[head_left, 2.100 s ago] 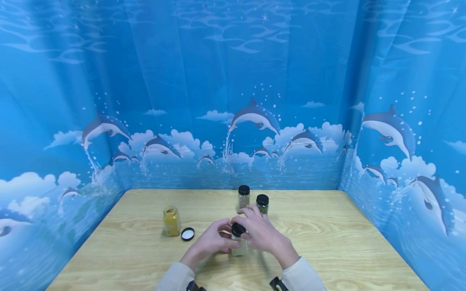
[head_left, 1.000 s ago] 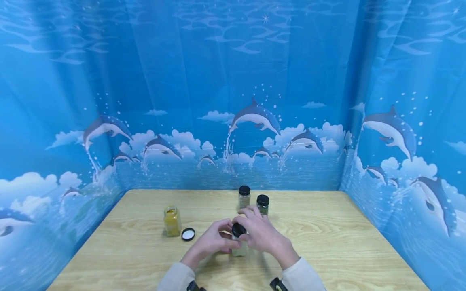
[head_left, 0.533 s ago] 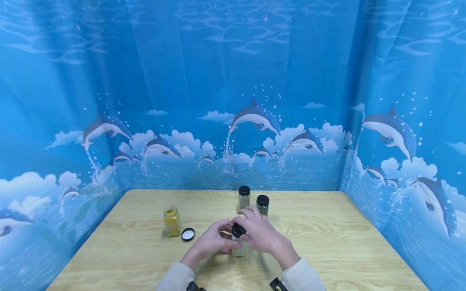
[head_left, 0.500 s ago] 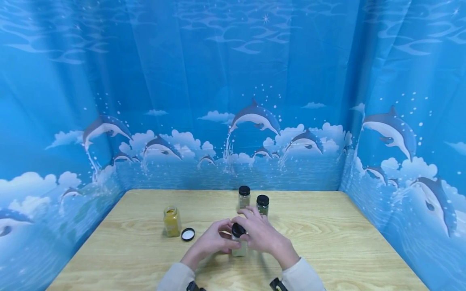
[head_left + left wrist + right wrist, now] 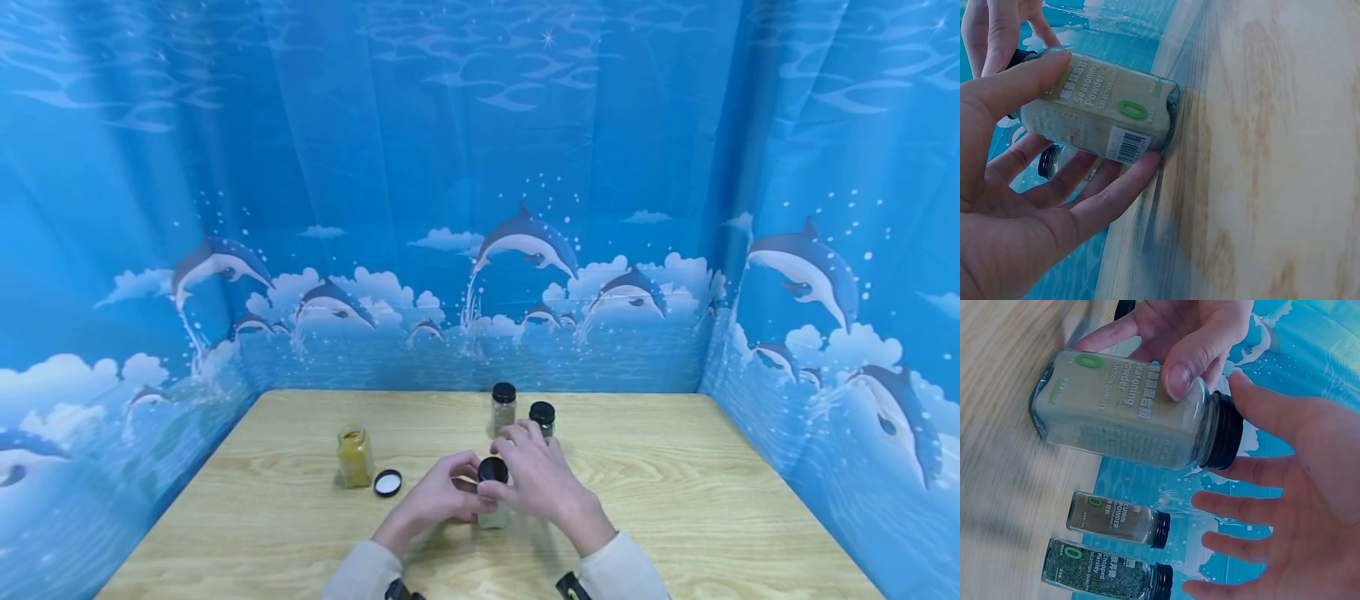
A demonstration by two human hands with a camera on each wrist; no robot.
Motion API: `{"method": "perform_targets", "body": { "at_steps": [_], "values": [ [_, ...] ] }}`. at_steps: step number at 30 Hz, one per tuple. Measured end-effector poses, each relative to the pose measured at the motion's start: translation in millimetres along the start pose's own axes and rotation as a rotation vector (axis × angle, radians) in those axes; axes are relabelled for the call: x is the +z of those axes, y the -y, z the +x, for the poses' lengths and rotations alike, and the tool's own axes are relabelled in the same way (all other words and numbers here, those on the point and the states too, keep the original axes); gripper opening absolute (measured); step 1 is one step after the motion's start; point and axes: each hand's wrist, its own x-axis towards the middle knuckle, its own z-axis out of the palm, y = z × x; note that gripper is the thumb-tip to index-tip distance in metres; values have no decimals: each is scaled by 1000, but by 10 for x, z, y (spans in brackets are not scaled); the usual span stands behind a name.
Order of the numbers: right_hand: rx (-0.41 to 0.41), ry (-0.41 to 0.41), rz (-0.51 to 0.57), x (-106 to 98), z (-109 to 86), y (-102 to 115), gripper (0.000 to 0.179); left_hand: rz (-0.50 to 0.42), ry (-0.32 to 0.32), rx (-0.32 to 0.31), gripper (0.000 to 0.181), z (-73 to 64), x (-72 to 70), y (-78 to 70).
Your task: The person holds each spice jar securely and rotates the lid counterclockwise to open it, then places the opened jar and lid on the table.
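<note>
A clear glass jar of pale seasoning powder (image 5: 1100, 103) stands on the table in front of the person, its black lid (image 5: 492, 471) on top. Around the jar's body curl the left hand's (image 5: 437, 493) thumb and fingers. The right hand (image 5: 538, 477) is at the lid, its thumb and index finger against opposite edges, while its other fingers spread away, as the right wrist view shows. Behind that hand are a cumin powder jar (image 5: 1119, 519) and a chopped parsley jar (image 5: 1104, 569), both lidded.
At left on the wooden table (image 5: 675, 500) stands an uncapped jar of yellow powder (image 5: 355, 458). Its neighbour is a loose black lid (image 5: 387, 483), white inside facing up. A blue dolphin-print curtain (image 5: 480, 167) encloses the back and sides.
The right hand's fingers have shifted slightly up and right around the lid, and its thumb now lies at the lid's front edge. The left hand and the jar have stayed in place.
</note>
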Motion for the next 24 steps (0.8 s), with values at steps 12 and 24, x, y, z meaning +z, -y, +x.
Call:
{"method": "perform_targets", "body": {
  "at_steps": [12,24],
  "values": [
    [-55,-12,25,-13,-8,8,40,-2,-8,3,35,3,4,-7],
    [-75,67,65,-41,-21,19,40,-4,-6,-1,37,5,1,-3]
  ]
}}
